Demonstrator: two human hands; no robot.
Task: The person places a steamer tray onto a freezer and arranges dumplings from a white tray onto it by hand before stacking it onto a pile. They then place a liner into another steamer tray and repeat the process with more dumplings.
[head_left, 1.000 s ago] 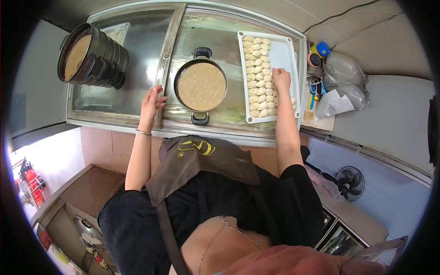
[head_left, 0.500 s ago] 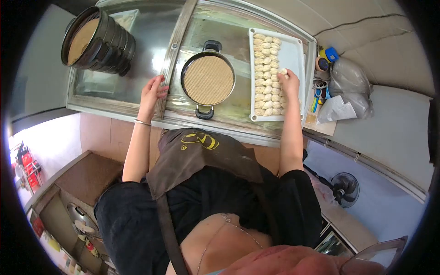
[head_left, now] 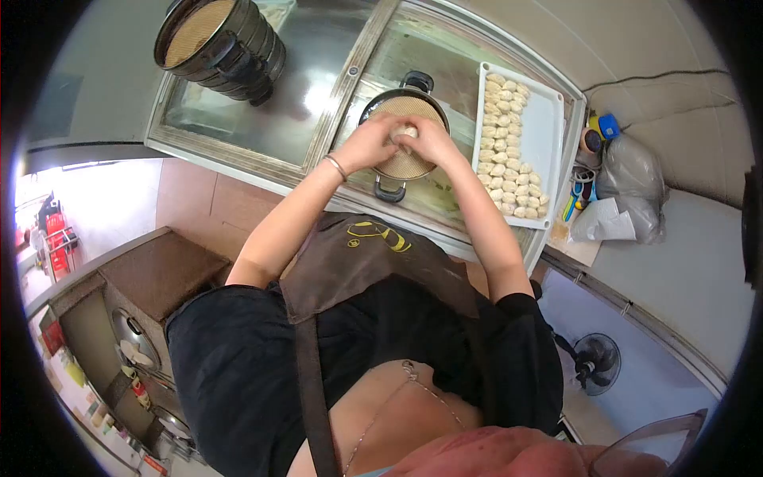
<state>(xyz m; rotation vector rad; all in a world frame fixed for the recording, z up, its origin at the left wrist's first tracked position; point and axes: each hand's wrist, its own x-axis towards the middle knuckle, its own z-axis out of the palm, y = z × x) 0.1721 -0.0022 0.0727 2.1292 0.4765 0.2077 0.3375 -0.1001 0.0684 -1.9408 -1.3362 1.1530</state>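
Both my hands meet over a round two-handled steamer pan (head_left: 395, 189), which has a tan mesh liner (head_left: 407, 167) in it. Pale dumplings (head_left: 406, 131) show between my fingers, close above the mesh. My left hand (head_left: 369, 145) curls in from the left with its fingers closed around them. From the other side, my right hand (head_left: 435, 143) is closed on them too, its fingertips near those of the left. To the right, a white tray (head_left: 547, 119) holds rows of folded dumplings (head_left: 505, 135) along its left side and near end.
A stack of dark round steamer pans (head_left: 238, 60) stands at the back left on the glass-topped counter (head_left: 318, 103). A wooden divider strip (head_left: 350, 87) runs between the glass panels. Right of the tray are plastic bags (head_left: 632, 171), scissors (head_left: 584, 191) and a blue-capped bottle (head_left: 608, 126).
My right hand has moved left from the tray to the pan with dumplings. My left hand, open over the counter before, has come right and closed on them. The view has shifted.
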